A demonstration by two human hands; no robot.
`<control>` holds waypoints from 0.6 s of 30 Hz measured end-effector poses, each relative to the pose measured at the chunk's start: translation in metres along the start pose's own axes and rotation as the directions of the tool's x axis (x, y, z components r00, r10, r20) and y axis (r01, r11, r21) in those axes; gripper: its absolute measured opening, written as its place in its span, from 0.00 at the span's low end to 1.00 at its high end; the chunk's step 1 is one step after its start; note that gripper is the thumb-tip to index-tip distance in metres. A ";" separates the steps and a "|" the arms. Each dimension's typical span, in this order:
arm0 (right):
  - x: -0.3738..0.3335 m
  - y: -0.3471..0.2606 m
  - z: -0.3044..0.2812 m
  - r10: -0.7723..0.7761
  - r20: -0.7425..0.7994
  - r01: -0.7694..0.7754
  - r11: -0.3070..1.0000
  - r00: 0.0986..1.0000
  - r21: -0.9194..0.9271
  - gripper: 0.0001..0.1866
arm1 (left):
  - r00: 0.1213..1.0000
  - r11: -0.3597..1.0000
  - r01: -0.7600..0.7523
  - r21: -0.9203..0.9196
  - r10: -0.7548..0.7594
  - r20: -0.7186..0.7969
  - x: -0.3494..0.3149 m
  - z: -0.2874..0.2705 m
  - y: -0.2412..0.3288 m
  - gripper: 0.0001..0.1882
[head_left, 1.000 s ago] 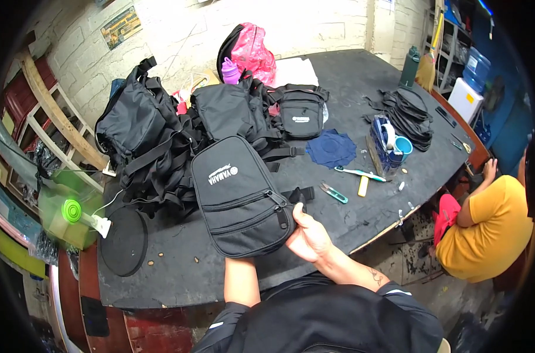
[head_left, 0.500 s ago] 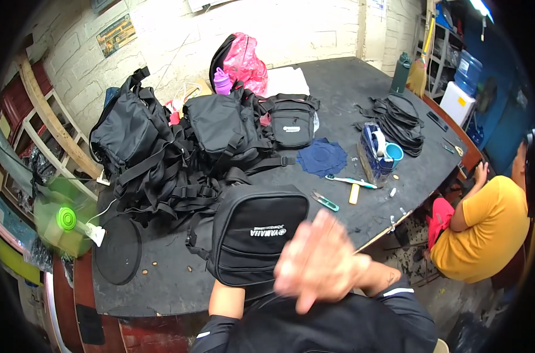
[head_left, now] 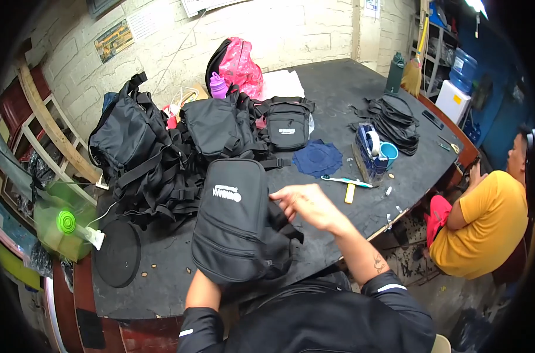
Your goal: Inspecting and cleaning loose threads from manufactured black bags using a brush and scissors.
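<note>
A black sling bag (head_left: pixel 229 220) with a white logo stands tilted in front of me, its front pocket zips showing. My left hand is hidden in or behind the bag; only the wrist shows below it, so its fingers cannot be seen. My right hand (head_left: pixel 305 205) is at the bag's right side, fingers bent and apart, the fingertips at or very near the bag's edge. Black straps (head_left: pixel 282 232) hang on that side, below the right hand.
Black bags (head_left: pixel 126 132) with tangled straps pile up at left; a smaller black bag (head_left: pixel 288 126) lies behind. To the right are blue fabric (head_left: pixel 317 157), a toothbrush (head_left: pixel 347 181), a tape dispenser (head_left: pixel 368 154) and a blue cup (head_left: pixel 388 153). A person in yellow (head_left: pixel 479 226) sits at right.
The bag has turned and tilted, moving slightly left, with its side and straps now in view. My right hand has swung up from in front of it to its right side, covering the snips' spot.
</note>
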State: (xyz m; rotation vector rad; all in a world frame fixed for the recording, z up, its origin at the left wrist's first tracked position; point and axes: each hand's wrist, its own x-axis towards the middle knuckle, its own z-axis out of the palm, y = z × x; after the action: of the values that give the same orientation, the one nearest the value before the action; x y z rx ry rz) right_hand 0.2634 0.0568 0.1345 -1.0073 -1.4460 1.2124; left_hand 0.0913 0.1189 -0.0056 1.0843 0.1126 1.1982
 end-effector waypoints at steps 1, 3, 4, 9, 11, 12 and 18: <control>0.002 -0.005 -0.009 -0.068 -0.040 0.065 0.995 0.997 -0.075 0.21 | 1.000 1.000 0.000 0.011 0.000 0.000 -0.001 0.000 0.000 0.25; 0.025 -0.013 -0.021 -0.523 -0.199 0.388 0.794 0.829 -0.468 0.16 | 1.000 1.000 0.001 0.031 -0.001 -0.005 -0.004 0.000 -0.002 0.25; 0.035 -0.014 -0.025 -0.516 -0.163 0.410 0.804 0.841 -0.430 0.16 | 1.000 0.999 0.003 0.040 -0.003 -0.008 -0.007 0.001 -0.003 0.25; 0.064 0.019 -0.047 0.025 0.156 -0.050 0.985 0.987 0.164 0.12 | 1.000 0.996 -0.026 0.090 0.027 -0.005 0.000 -0.002 -0.003 0.25; 0.064 0.022 -0.035 -0.036 0.142 -0.020 0.926 0.989 0.376 0.10 | 0.999 0.993 -0.040 0.113 0.041 -0.012 0.001 -0.005 -0.003 0.25; 0.062 0.019 -0.028 -0.035 0.147 -0.023 0.927 0.988 0.375 0.10 | 0.999 0.991 -0.045 0.125 0.048 -0.017 0.001 -0.006 -0.003 0.25; 0.055 0.023 -0.016 -0.113 0.049 0.081 0.900 0.992 0.427 0.09 | 0.997 0.978 -0.066 0.197 0.072 -0.024 0.005 -0.013 -0.003 0.25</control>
State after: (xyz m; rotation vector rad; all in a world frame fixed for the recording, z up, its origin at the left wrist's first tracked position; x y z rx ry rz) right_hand 0.2688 0.1166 0.1208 -0.5897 -1.1952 1.4232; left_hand 0.0879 0.1306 -0.0120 1.2505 0.2221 1.2865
